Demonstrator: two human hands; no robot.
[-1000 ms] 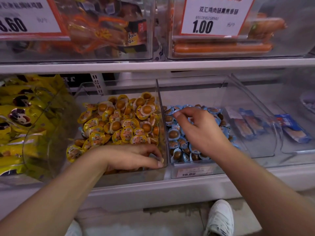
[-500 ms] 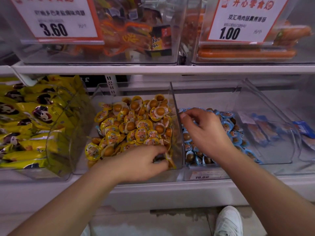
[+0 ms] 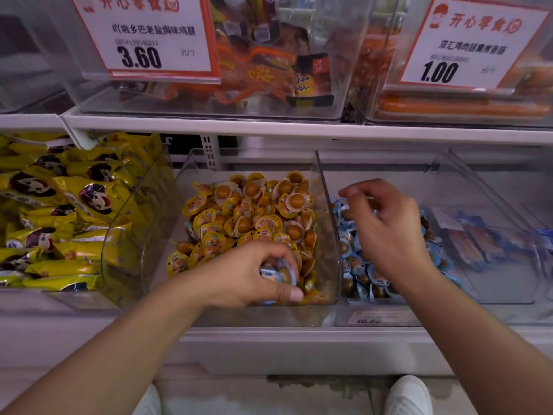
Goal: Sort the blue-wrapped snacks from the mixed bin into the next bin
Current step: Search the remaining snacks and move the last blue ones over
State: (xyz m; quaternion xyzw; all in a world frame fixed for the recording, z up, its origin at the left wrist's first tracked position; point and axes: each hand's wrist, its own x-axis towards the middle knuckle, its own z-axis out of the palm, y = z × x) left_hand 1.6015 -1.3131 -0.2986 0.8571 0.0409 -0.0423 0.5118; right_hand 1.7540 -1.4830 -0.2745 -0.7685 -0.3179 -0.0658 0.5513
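Note:
The clear mixed bin point(image 3: 327, 223) in the middle of the lower shelf holds a heap of yellow-wrapped egg snacks point(image 3: 254, 217). Near its front right corner my left hand point(image 3: 248, 274) grips a blue-wrapped snack point(image 3: 276, 275) between thumb and fingers. To the right, the neighbouring clear bin point(image 3: 443, 187) is filled with blue-wrapped snacks point(image 3: 356, 262). My right hand point(image 3: 386, 232) hovers over that blue heap with fingers loosely curled and nothing seen in it.
A curved clear bin of yellow snack bags point(image 3: 59, 211) stands at the left. Flat blue packets point(image 3: 478, 244) lie in a bin at the far right. The upper shelf point(image 3: 269, 128) carries bins with price signs point(image 3: 143, 34). White shoes point(image 3: 408, 395) show on the floor below.
My left hand dug into the front of the yellow heap and now holds a blue-wrapped snack. My right hand stays over the blue bin, its fingers lifted off the heap. The view has shifted right.

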